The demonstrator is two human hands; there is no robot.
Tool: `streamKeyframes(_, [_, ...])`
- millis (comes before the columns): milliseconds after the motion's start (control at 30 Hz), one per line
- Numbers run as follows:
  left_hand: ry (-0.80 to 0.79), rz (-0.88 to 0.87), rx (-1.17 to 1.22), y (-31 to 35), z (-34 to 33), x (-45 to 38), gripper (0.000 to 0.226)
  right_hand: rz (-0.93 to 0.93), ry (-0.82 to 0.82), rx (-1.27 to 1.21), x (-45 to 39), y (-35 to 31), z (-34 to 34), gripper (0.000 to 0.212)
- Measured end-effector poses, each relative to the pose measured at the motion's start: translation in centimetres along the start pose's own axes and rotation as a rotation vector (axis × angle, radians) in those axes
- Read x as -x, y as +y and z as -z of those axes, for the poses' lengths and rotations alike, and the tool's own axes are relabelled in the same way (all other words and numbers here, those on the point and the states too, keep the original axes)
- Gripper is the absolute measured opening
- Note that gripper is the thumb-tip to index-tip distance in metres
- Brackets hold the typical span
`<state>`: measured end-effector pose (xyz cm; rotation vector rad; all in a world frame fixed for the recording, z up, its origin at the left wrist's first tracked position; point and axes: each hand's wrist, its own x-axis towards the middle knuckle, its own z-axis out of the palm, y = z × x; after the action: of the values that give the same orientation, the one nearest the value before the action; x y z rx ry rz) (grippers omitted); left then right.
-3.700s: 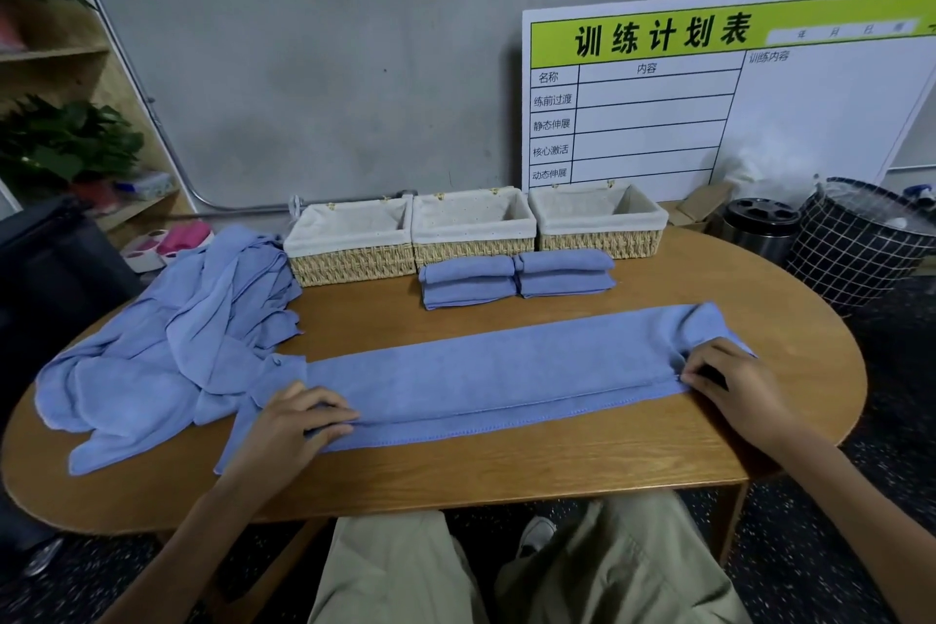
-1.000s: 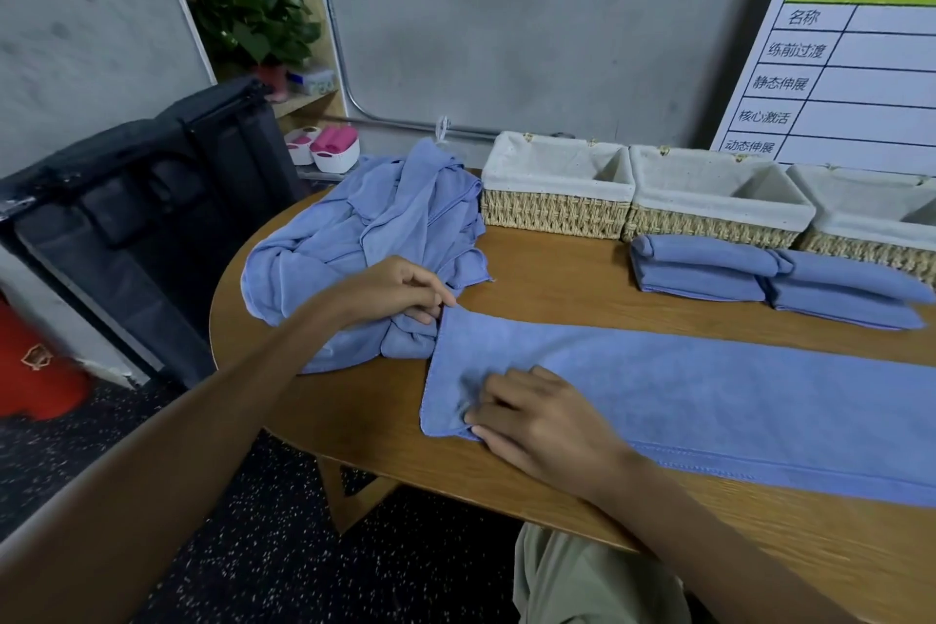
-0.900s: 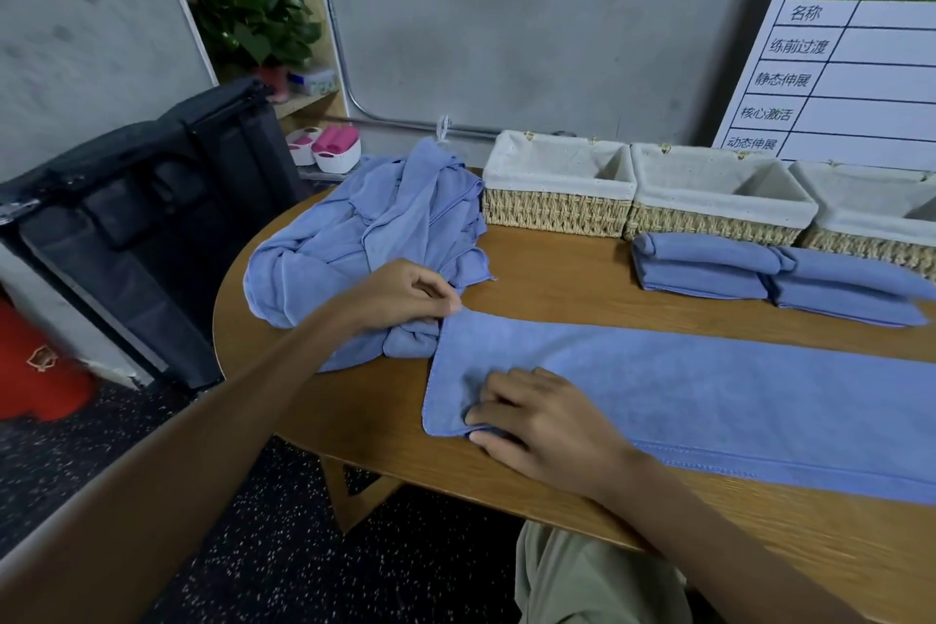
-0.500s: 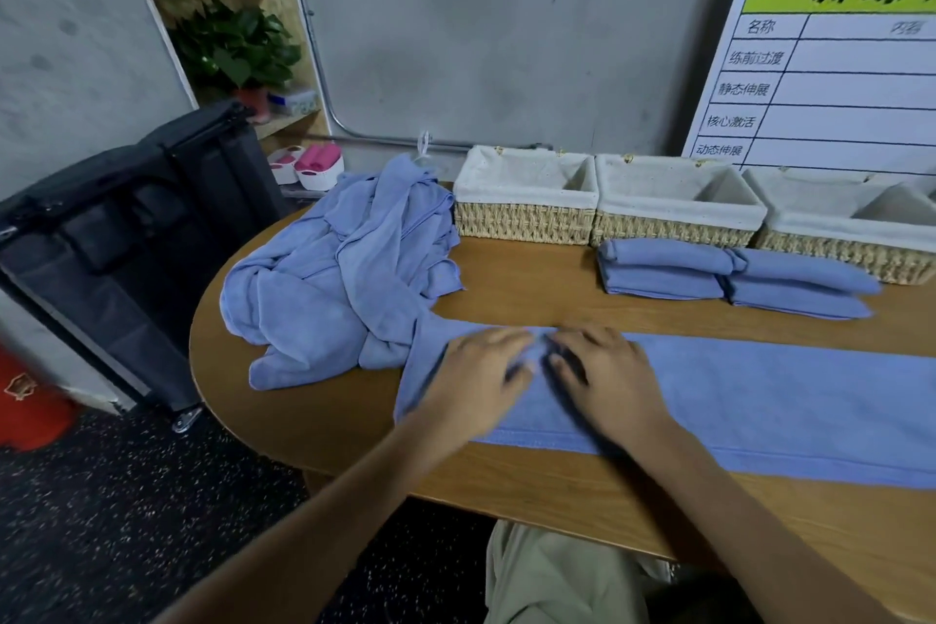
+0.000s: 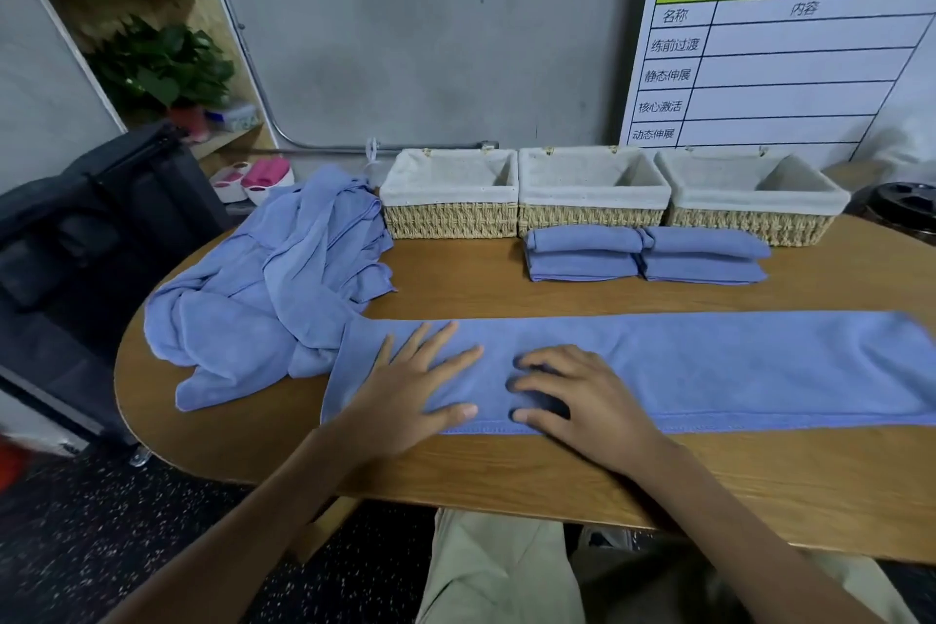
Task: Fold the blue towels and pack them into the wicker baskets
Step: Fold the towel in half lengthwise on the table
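Pressing flat, left hand (image 5: pixel 410 390); right hand (image 5: pixel 572 395) arched.

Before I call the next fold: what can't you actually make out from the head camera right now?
- Long towel: its right end runs off the frame's right edge.
- Basket floors: hidden by their own front walls; contents can't be confirmed.
- Loose towel pile: count unreadable, the cloths overlap.
- Folded stacks: number of towels unclear.
- Towel under the left hand and right hand: covered.
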<state>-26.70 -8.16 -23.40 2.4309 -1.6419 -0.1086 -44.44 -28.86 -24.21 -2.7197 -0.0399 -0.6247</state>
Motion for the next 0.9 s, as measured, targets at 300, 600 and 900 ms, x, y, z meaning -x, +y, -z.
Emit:
streamKeyframes(300, [0.432,-0.361,0.126,-0.1,0.2,1.7,0.018,0.260,0.106,0.141,-0.1,0.2,0.0,0.026])
streamKeyframes(600, [0.367,-0.542,-0.210,0.2,1.6,1.4,0.019,0.462,0.094,0.309,-0.6,-0.4,1.2,0.022])
streamKeyframes(900, [0.568,-0.524,-0.215,1.1,1.7,1.1,0.023,0.294,0.120,0.197,-1.1,-1.5,1.7,0.021])
